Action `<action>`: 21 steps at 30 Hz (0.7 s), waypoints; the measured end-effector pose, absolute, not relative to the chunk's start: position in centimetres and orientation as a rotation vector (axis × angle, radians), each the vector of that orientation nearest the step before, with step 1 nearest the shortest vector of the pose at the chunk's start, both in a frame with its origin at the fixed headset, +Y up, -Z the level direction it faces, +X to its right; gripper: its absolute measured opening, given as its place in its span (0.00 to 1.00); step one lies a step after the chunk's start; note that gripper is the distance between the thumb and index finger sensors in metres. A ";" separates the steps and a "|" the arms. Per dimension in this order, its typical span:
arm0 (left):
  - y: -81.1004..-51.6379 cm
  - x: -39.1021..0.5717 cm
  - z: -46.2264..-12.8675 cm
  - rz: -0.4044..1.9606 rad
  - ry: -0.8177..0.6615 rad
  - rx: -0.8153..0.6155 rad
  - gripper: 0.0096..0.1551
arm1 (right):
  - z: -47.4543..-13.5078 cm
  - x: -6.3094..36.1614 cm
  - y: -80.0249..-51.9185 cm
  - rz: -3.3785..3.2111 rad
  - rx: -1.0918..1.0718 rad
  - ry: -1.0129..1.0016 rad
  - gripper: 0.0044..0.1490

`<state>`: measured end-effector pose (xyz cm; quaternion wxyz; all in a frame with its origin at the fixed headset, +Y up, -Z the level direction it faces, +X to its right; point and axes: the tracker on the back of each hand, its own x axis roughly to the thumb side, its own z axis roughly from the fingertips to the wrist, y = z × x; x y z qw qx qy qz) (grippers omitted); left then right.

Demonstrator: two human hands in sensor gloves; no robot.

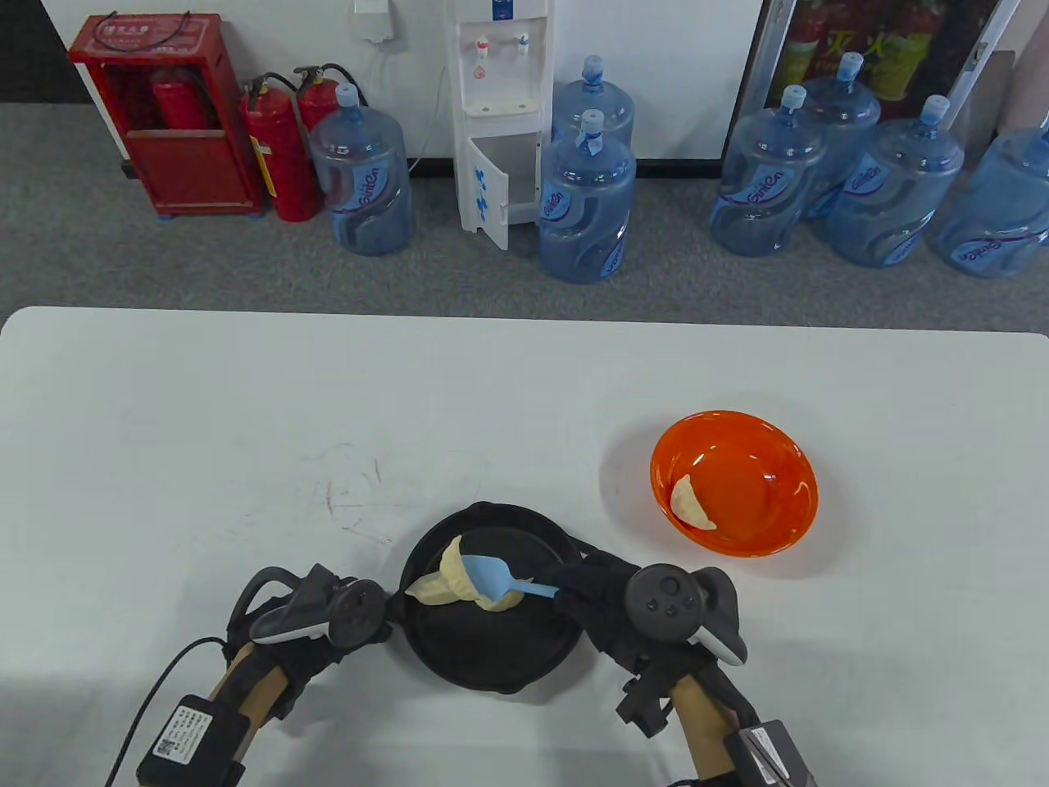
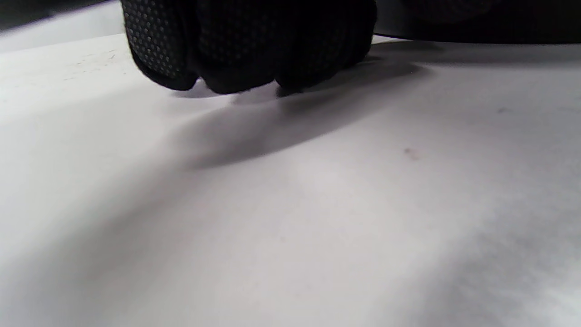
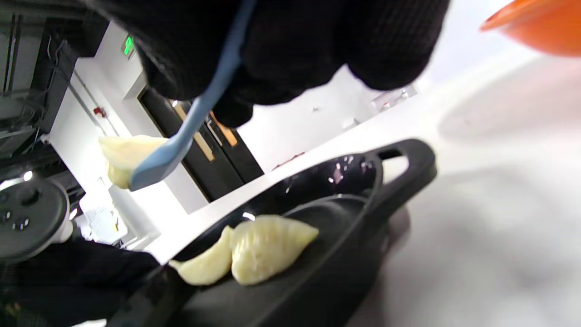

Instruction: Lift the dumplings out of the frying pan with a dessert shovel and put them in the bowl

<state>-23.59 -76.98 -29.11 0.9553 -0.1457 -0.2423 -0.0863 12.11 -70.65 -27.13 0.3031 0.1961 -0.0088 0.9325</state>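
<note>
Two dumplings (image 3: 254, 254) lay side by side in my black frying pan (image 1: 492, 648), pale, pleated crescents touching each other on its dark, glossy floor. A third dumpling (image 3: 119, 156) rode on the flat blade of the light blue dessert shovel (image 1: 500, 578), raised above the pan in the right wrist view. My right hand (image 1: 610, 594), in its black knit glove with the tracker on its back, had its fingers curled round the thin, smooth shovel handle, which ran out from under them toward the pan's middle. My left hand (image 1: 328, 615) sat at the pan's left rim; from the left wrist camera its dotted-grip fingers (image 2: 245, 45) were bunched in a fist low over the table (image 1: 205, 459), with the pan's edge just behind them, but I could not tell whether they actually gripped the handle.

The pan sat close to the near edge of the white table, around the middle of it, its looped side handle (image 3: 404, 161) pointing toward the right. The round, shiny orange bowl (image 1: 774, 447) stood well apart from the pan toward the far right, with bare tabletop between them. One more dumpling (image 1: 691, 503) leaned against the bowl's left inner wall. The left half and the whole far strip of the table showed only faint scuff marks (image 1: 352, 492) on a matte surface.
</note>
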 end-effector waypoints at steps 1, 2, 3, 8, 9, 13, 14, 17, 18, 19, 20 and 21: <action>-77.0 -23.6 -29.1 -0.173 -0.492 -0.296 0.33 | -27.1 12.3 -70.5 2.465 0.509 -0.031 0.26; -77.0 -23.6 -29.1 -0.171 -0.493 -0.297 0.33 | -27.2 12.6 -70.3 2.456 0.496 -0.038 0.26; -77.0 -23.6 -29.1 -0.168 -0.493 -0.298 0.33 | -27.2 12.9 -70.2 2.452 0.484 -0.043 0.26; -77.0 -23.7 -29.2 -0.163 -0.494 -0.298 0.33 | -27.5 14.2 -70.1 2.440 0.425 -0.049 0.26; -77.0 -23.7 -29.2 -0.162 -0.494 -0.298 0.33 | -27.6 14.5 -70.1 2.444 0.409 -0.057 0.26; -77.0 -23.7 -29.2 -0.159 -0.494 -0.298 0.33 | -27.8 16.1 -69.9 2.447 0.346 -0.097 0.26; -77.0 -23.7 -29.2 -0.160 -0.494 -0.298 0.33 | -27.8 16.4 -69.8 2.443 0.328 -0.104 0.26; -77.0 -23.7 -29.2 -0.162 -0.492 -0.297 0.33 | -27.8 17.9 -69.4 2.441 0.265 -0.153 0.26; -77.0 -23.7 -29.2 -0.164 -0.492 -0.296 0.33 | -27.7 18.2 -69.3 2.444 0.246 -0.169 0.26; -77.0 -23.8 -29.2 -0.165 -0.492 -0.295 0.33 | -27.7 18.8 -69.0 2.446 0.221 -0.197 0.26; -77.0 -23.8 -29.2 -0.164 -0.492 -0.295 0.33 | -27.6 19.2 -68.9 2.444 0.201 -0.211 0.26; -77.0 -23.8 -29.2 -0.161 -0.492 -0.295 0.33 | -27.6 19.8 -68.7 2.434 0.171 -0.229 0.26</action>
